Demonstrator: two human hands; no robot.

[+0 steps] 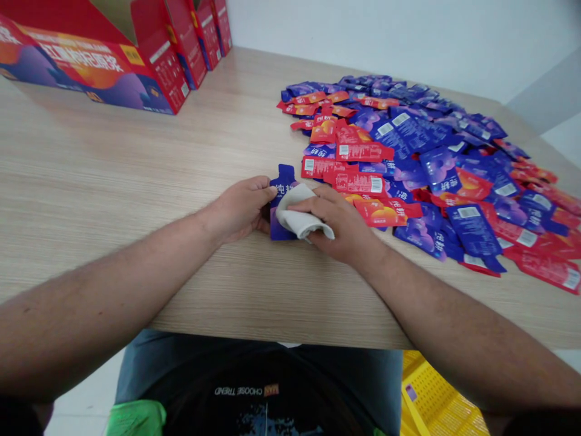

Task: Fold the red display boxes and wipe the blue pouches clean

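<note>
My left hand (240, 209) pinches the upper edge of a flat blue-purple spouted pouch (282, 183), which lies on the wood-grain table (113, 181). My right hand (338, 223) presses a crumpled white cloth (299, 212) over the pouch's middle, hiding part of its face. Just right of my hands begins a large loose heap of blue and red pouches (408, 160), its nearest red ones almost touching my right fingers.
Several red and purple printed cartons (104, 66) stand along the far left of the table, against a white wall (363, 36). A yellow plastic crate (436, 393) sits on the floor below the table's near edge, at right.
</note>
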